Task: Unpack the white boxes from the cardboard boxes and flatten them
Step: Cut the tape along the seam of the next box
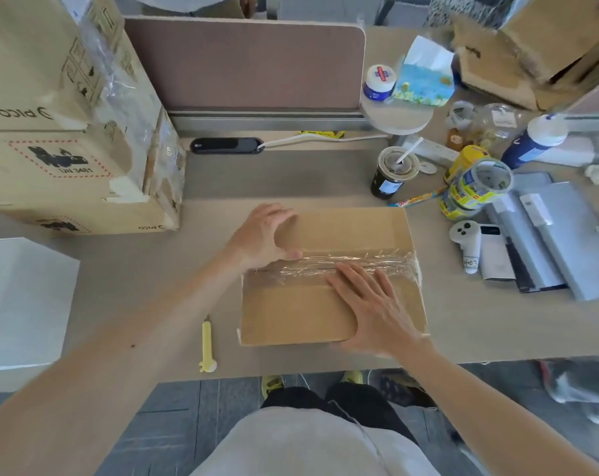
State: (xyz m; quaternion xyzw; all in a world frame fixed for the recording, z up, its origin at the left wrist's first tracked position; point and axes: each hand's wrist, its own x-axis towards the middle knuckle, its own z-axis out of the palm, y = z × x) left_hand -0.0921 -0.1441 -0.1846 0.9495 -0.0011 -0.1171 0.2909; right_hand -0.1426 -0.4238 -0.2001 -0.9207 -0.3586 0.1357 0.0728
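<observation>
Brown cardboard box (pixel 291 314): small, flat-topped, closed; set on the grey-beige desk (pixel 136 269) near its front edge, straight ahead.
Clear tape (pixel 359 261): crinkled strip along the seam between the two top flaps, running left to right and wrapping over the right end.
Left hand (pixel 260 235): arched over the far left corner of the brown cardboard box, thumb tip touching the left end of the clear tape, fingers bent down toward the far flap; cannot tell whether gripping the edge or only resting.
Right hand (pixel 373 310): laid flat on the near flap, fingers straight and spread wide, tips reaching the clear tape, holding nothing.
White box (pixel 20 304): plain, smooth, square-cornered; at the left edge of the desk, well apart from both hands.
Large tan cardboard carton (pixel 68 149): printed with black marks and a red dotted frame, wrapped partly in film, standing behind the white box.
Pale yellow plastic utility knife (pixel 207 345): lying on the desk just left of the brown cardboard box, untouched.
Right side of desk: stacked yellow-labelled tape rolls (pixel 476 187), white game controller (pixel 466 238), dark lidded jar (pixel 394 173), grey flat slabs (pixel 559 242).
</observation>
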